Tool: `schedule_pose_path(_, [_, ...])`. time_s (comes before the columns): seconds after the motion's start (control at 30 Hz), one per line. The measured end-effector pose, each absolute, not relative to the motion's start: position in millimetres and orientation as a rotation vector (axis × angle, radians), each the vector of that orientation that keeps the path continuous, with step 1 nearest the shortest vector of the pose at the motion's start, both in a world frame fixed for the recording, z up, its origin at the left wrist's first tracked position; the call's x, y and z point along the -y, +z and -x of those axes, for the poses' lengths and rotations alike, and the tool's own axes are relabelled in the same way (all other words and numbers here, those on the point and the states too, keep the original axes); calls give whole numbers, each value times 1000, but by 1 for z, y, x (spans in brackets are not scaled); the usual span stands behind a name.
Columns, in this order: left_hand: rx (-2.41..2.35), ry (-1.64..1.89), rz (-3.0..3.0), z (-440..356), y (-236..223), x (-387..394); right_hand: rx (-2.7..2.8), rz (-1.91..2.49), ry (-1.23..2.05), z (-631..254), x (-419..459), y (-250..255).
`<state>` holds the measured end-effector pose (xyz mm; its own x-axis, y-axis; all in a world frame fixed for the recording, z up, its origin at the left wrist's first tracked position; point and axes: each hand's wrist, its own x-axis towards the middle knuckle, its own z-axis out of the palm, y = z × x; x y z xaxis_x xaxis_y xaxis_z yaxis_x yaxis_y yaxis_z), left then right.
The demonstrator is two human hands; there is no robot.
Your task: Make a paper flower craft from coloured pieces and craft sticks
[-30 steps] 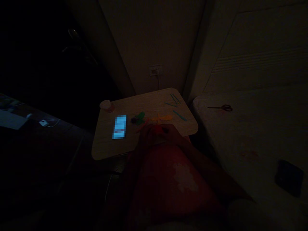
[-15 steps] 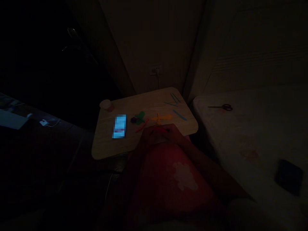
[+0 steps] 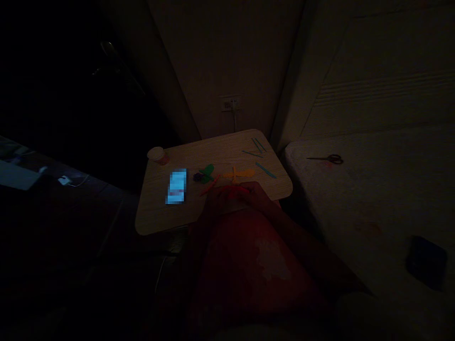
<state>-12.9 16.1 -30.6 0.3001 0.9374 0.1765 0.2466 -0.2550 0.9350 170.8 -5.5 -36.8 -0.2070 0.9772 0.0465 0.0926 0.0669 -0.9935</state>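
In the dim head view, my left hand (image 3: pixel 214 200) and my right hand (image 3: pixel 259 194) meet at the near edge of a small wooden table (image 3: pixel 156 220). Their fingers close around a red lump of modelling clay (image 3: pixel 236 190); the fingertips are hard to make out. Just beyond lies a yellow-orange clay piece (image 3: pixel 245 173) with a crossing strip. An orange-red clay strip (image 3: pixel 209 185) rests beside my left hand. Left of that are a green clay piece (image 3: pixel 209 171) and a dark purple one (image 3: pixel 198 177).
A lit phone (image 3: pixel 177 186) and a paper cup (image 3: pixel 158 155) occupy the table's left side. Several thin blue-green sticks, one thicker (image 3: pixel 266 170), lie at the right. Scissors (image 3: pixel 325 159) and a dark object (image 3: pixel 426 262) rest on a pale bed-like surface (image 3: pixel 341 203).
My left hand has shifted slightly, its fingers now more over the red clay. The right hand stays nearly in place, and the things on the table have not moved.
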Motion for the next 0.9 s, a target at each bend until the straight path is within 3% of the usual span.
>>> schedule_pose_path(0.37, [-1109,1209,-1560,19,-35,-24,1338,1017,1353,-174,3,-38])
schedule_pose_path(0.7, [-1183,1122,-1807,15,-26,-18,1317,1098,1073,-167,1,-44])
schedule_pose_path(0.9, [-1168,1089,-1954,17,-31,-18,1250,1127,1093,-167,1,-51])
